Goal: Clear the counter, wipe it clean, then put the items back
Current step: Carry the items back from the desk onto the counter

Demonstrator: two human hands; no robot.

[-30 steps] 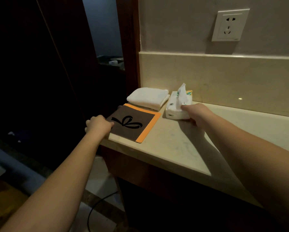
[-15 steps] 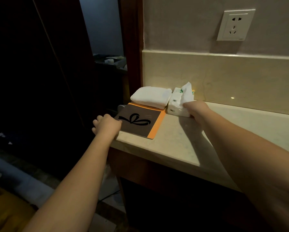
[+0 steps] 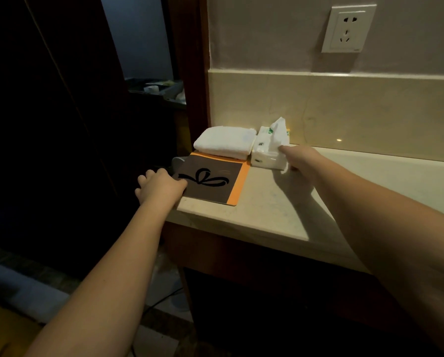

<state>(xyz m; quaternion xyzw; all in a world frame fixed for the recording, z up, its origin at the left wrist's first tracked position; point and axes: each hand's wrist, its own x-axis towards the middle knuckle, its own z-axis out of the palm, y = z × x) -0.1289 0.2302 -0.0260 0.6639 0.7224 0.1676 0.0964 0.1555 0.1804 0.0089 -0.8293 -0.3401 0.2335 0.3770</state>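
Note:
A brown and orange folder [image 3: 213,182] with a black ribbon drawing lies flat at the left end of the beige counter [image 3: 280,215]. My left hand [image 3: 159,188] grips its near left corner at the counter's edge. Behind it a folded white towel [image 3: 224,143] rests partly on the folder's far edge. A white tissue pack [image 3: 267,150], one tissue sticking up, stands right beside the towel against the backsplash. My right hand [image 3: 297,158] holds the pack's right end.
A wall socket [image 3: 348,28] sits above the backsplash at the upper right. A dark wooden door frame [image 3: 190,73] borders the counter's left end. Beyond it is a dim room with a cluttered surface [image 3: 159,90]. A cable [image 3: 161,300] runs across the floor below.
The tissue pack has slid back and left until it stands beside the towel. The folder has shifted toward the back left corner with my left hand on it.

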